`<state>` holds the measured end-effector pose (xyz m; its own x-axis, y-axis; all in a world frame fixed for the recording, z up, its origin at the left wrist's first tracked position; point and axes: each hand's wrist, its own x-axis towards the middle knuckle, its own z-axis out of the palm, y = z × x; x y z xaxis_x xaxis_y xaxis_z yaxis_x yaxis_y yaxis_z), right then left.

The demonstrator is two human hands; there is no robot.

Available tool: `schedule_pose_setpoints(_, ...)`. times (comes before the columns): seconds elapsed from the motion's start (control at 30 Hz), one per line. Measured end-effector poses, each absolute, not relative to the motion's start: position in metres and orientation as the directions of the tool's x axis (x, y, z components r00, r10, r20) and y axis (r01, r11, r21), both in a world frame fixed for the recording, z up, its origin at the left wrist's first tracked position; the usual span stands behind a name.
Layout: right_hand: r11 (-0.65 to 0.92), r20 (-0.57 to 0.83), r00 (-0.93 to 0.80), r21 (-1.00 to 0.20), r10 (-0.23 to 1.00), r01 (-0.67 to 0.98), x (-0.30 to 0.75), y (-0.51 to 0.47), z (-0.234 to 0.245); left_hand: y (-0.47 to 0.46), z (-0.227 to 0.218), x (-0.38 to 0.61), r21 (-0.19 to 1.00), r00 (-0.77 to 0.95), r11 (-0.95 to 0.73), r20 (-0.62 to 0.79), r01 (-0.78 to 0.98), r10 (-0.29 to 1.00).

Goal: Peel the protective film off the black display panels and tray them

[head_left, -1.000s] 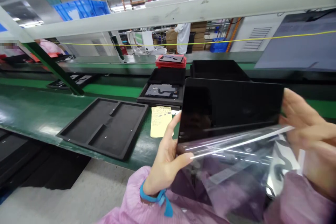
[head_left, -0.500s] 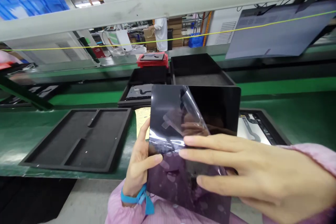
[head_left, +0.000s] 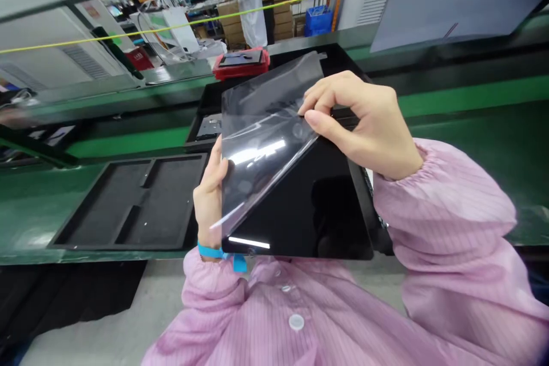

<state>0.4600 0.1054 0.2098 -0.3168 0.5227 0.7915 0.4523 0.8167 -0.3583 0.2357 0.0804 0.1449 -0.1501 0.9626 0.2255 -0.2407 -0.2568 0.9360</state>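
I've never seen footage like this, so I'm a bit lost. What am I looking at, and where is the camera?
There's no machine here: you see one person's two bare hands, with pink sleeves. The camera sits on that person's head, looking forward and down.

The left hand, with a blue band at its wrist, holds a flat black panel by its left side. The right hand pinches a clear film; its edge runs diagonally across the panel, whose lower right shows bare.

To the left, a black tray with dividers lies on the green bench. Farther back is a red stack with a dark flat piece on top.
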Motion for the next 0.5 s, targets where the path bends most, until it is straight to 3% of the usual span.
schedule_pose_setpoints(0.1, 0.806, 0.788, -0.243, -0.466, 0.565, 0.365, 0.458, 0.11, 0.204, 0.08, 0.142, 0.232, 0.945, -0.183, -0.297, 0.271, -0.138, 0.945)
schedule_pose_setpoints(0.23, 0.798, 0.789, -0.204, -0.498, 0.579, 0.339, 0.457, 0.111, 0.2, 0.075, 0.145, 0.234, 0.93, -0.222, -0.365, 0.348, -0.038, 0.911)
schedule_pose_setpoints(0.33, 0.803, 0.795, -0.193, -0.502, 0.575, 0.322, 0.458, 0.113, 0.197, 0.071, 0.153, 0.241, 0.938, -0.235, -0.325, 0.29, -0.122, 0.928)
schedule_pose_setpoints(0.5, 0.774, 0.801, -0.072, -0.545, 0.594, 0.324, 0.46, 0.111, 0.191, 0.071, 0.16, 0.252, 0.913, -0.112, -0.274, 0.252, -0.304, 0.961)
